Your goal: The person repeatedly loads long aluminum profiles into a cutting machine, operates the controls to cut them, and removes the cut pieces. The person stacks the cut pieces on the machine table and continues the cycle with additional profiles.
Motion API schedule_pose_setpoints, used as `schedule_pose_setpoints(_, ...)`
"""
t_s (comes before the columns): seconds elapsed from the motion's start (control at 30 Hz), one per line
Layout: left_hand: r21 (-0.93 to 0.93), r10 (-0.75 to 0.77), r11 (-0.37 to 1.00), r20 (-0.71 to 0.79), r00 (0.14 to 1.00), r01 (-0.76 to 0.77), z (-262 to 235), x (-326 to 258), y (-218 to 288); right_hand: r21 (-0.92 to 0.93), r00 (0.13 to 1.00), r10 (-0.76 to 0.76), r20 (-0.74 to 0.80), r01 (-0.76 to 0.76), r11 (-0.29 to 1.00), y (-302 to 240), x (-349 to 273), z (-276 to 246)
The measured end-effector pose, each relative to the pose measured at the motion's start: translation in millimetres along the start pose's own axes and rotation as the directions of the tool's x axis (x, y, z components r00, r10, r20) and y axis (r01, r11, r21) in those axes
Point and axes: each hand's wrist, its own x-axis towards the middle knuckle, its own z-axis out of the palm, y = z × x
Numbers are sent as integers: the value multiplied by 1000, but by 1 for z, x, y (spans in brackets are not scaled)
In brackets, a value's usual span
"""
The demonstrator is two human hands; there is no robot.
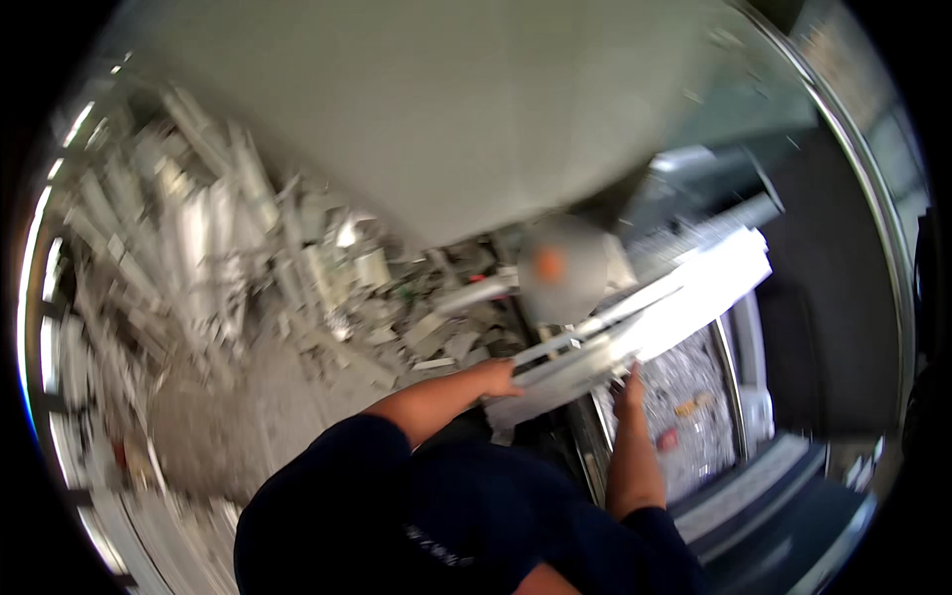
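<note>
Both hands, left hand (496, 378) and right hand (628, 389), grip a long white frame piece (645, 317) above a scrap bin (684, 407).

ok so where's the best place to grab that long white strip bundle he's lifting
At the near end, one hand on each long edge, coming in from below and either side. The white bundle is long, flat and narrow and tilts up and away over the bin, so the near end is the reachable part. The left hand and right hand already sit there.
</note>
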Motion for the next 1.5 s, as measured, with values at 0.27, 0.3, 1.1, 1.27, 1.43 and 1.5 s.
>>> schedule_pose_setpoints(0.27, 270, -10, 957, -326, 945, 103, 28, -11, 29, 105, 1000, -2, 8, 1, 994, -19, 5, 5)
schedule_pose_setpoints(0.3, 187, -100, 968, -323, 941, 166, 27, -8, 26, 163, 1000, 11, 5, -12, 987, -19, 10, 9)
schedule_pose_setpoints(1.1, 241, -45, 962, -334, 942, 131, 22, -33, -18, -400, 982, 6, -188, -82, 913, 65, -31, -35)
schedule_pose_setpoints(1.27, 365, -71, 917, -243, 967, 160, 18, -4, -1, -249, 969, 129, -210, -181, 952, 78, -124, -49)
schedule_pose_setpoints(1.43, 309, -21, 938, -402, 915, 157, -5, -19, -15, -87, 961, 105, -257, -131, 988, 112, -172, -74)
schedule_pose_setpoints(1.5, 383, 64, 918, -405, 912, 106, -13, -23, -27, 31, 948, 104, -302, -99, 995, 124, -190, -76)
